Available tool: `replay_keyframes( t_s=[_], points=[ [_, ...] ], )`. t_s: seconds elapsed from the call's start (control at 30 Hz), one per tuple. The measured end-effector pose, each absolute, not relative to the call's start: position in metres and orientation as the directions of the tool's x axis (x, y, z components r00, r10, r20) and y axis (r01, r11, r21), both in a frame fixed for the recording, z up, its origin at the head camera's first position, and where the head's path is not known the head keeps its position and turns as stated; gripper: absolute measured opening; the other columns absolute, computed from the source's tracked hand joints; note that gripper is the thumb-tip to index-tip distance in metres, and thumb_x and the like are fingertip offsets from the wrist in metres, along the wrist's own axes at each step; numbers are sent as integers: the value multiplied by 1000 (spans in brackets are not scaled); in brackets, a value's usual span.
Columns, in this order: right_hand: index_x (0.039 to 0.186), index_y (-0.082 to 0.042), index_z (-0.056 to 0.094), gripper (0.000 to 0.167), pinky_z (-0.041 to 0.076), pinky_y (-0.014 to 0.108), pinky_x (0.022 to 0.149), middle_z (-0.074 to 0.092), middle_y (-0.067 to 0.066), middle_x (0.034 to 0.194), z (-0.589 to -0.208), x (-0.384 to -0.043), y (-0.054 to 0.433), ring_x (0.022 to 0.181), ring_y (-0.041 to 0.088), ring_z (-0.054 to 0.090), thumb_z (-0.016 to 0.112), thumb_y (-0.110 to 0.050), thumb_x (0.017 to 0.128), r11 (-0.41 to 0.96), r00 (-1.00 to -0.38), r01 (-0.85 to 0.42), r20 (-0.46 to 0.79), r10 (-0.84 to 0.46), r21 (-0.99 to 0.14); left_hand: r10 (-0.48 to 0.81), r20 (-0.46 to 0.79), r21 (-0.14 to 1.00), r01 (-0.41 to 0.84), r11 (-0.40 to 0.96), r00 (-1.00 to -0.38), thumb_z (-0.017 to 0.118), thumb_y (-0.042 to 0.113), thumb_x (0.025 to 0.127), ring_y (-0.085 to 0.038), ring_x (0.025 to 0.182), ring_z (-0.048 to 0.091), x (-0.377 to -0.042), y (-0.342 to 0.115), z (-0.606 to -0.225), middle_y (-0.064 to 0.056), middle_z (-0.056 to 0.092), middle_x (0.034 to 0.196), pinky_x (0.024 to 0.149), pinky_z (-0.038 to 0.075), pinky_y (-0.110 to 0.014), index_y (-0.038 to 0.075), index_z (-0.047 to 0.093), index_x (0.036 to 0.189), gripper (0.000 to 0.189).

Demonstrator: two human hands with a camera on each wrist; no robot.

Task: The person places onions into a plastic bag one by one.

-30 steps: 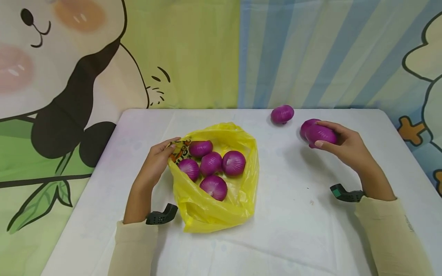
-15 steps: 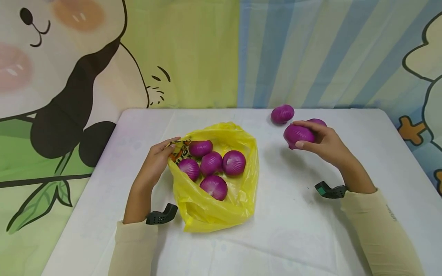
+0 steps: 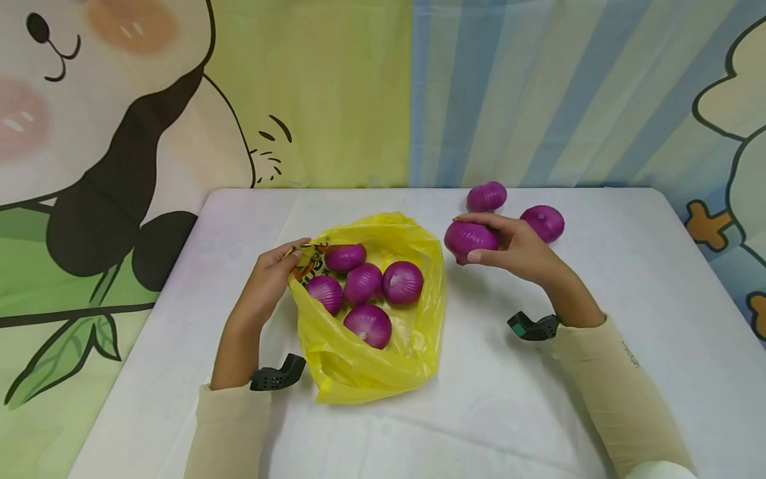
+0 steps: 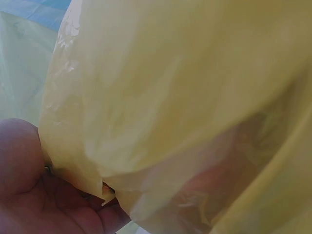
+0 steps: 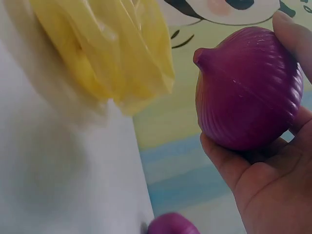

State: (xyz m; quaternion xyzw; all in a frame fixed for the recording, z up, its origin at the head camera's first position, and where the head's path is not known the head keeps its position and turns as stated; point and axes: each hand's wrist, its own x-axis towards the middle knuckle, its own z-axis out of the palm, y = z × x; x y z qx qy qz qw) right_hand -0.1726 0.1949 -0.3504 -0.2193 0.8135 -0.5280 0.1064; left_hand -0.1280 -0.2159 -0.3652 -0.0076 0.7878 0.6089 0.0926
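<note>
My left hand (image 3: 272,279) pinches the left rim of a yellow plastic bag (image 3: 383,376), which lies open on the table with several purple onions (image 3: 369,326) inside. In the left wrist view the bag's film (image 4: 146,97) fills most of the picture, with thumb and fingers at its edge. My right hand (image 3: 519,251) grips a purple onion (image 3: 469,241) between thumb and fingers, just right of the bag's rim. The right wrist view shows this onion (image 5: 248,90) held up off the table, its stubby tip toward the bag.
Two more onions lie at the back of the white table (image 3: 509,392): one onion (image 3: 487,197) by the far edge, another onion (image 3: 542,223) behind my right hand. A printed cartoon curtain (image 3: 335,93) stands behind the table.
My right hand has carried its onion leftward, away from the onion at the back right, to beside the bag. The left hand and the bag have stayed nearly still.
</note>
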Motion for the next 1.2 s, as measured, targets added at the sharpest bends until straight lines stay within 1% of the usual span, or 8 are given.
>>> replay_keyframes(
  t_s=[0.1,0.23,0.43,0.57,0.73,0.97,1.07,1.2],
  points=[
    [139,-14,54,57,53,31,85,55,9,133,-351,-175,183,112,29,55,74,-10,86,299,-853,-279,92,-513,-913,102,-157,960,-128,251,-982,36,23,107,-23,131,39,-128,-216,-366,-13,47,142,111,30,-39,3,43,146,44],
    [139,-13,55,58,54,35,86,54,7,134,-348,-178,165,113,27,54,75,-9,85,229,-815,-309,133,-563,-923,104,-162,960,-133,245,-981,35,23,107,-23,129,42,-128,-215,-366,-12,47,142,108,36,-37,3,43,146,45],
    [139,-10,55,57,53,36,88,55,7,134,-342,-184,142,113,27,56,75,-9,85,138,-768,-341,191,-611,-930,108,-164,960,-133,248,-981,36,22,106,-22,129,42,-129,-214,-366,-12,47,142,108,35,-38,3,43,146,44],
    [138,-8,54,55,53,37,88,56,9,132,-340,-188,130,111,27,57,74,-9,87,94,-753,-344,215,-622,-934,108,-161,959,-130,252,-981,36,23,106,-23,130,42,-131,-214,-366,-13,48,141,109,34,-40,3,43,146,44],
    [139,-9,54,56,53,38,89,58,9,130,-341,-190,114,110,26,58,74,-13,87,67,-733,-335,216,-645,-940,105,-161,957,-129,258,-981,36,23,106,-22,131,40,-131,-214,-367,-13,48,142,110,33,-39,3,44,145,44],
    [138,-6,54,55,53,42,87,58,10,127,-338,-196,95,107,29,59,74,-11,87,-22,-702,-341,270,-659,-940,109,-174,957,-142,253,-979,36,23,106,-23,129,43,-129,-214,-366,-13,48,141,107,36,-38,4,44,146,44],
    [138,-6,54,54,54,43,86,58,11,127,-336,-197,85,106,29,60,73,-10,87,-31,-705,-337,274,-655,-941,111,-174,957,-141,254,-978,35,23,107,-22,129,43,-129,-214,-366,-13,49,140,108,36,-37,4,44,146,44],
    [138,-7,54,54,54,41,85,58,9,127,-340,-198,71,107,27,59,73,-8,86,-20,-701,-332,261,-664,-943,115,-174,958,-142,248,-978,35,23,107,-23,128,45,-130,-213,-366,-13,50,139,105,38,-35,4,44,146,44]
  ],
)
